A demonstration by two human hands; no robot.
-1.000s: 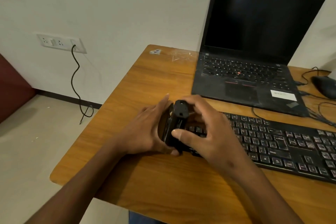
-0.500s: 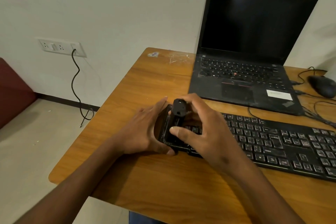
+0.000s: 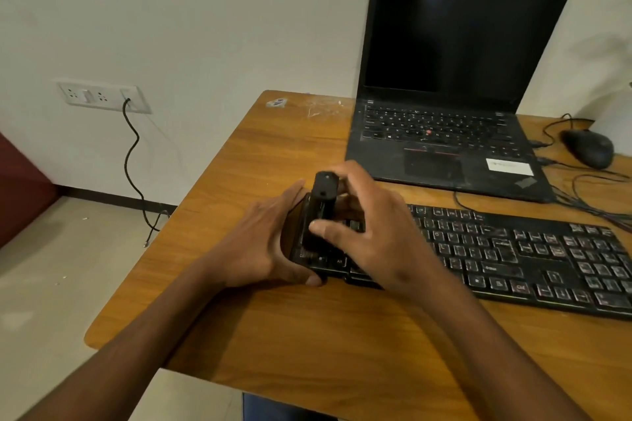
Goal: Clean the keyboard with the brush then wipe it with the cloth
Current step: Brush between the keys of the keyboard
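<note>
My wooden table (image 3: 342, 345) has a warm grain and a rounded near corner. At its back stands an open black laptop (image 3: 444, 106) with a dark screen. In front of it lies the black keyboard (image 3: 533, 260), long, flat and lit faintly under the keys. My left hand (image 3: 263, 246) rests against the keyboard's left end, fingers nearly straight, thumb along its front edge. My right hand (image 3: 372, 239) curls around the small black brush (image 3: 319, 212), thumb pressed on its side, holding it upright over the leftmost keys. A dark mouse (image 3: 588, 147) sits at the far right among thin cables.
</note>
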